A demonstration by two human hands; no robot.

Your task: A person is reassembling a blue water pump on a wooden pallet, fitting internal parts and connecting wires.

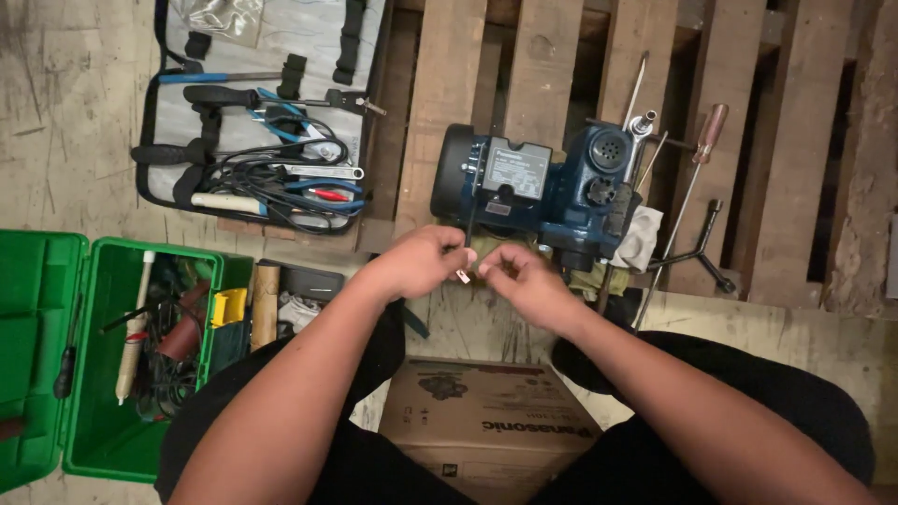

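Observation:
A dark blue electric water pump with a grey label plate lies on a wooden pallet. Just in front of it, my left hand and my right hand meet. Both pinch the end of a thin black cable that runs down from the pump; a small pale terminal shows between my fingertips. A white rag is tucked under the pump's right end.
An open grey tool roll with pliers, screwdrivers and wires lies at the upper left. An open green toolbox stands at the left. A brown cardboard box sits between my knees. A wooden-handled screwdriver and a T-wrench lie right of the pump.

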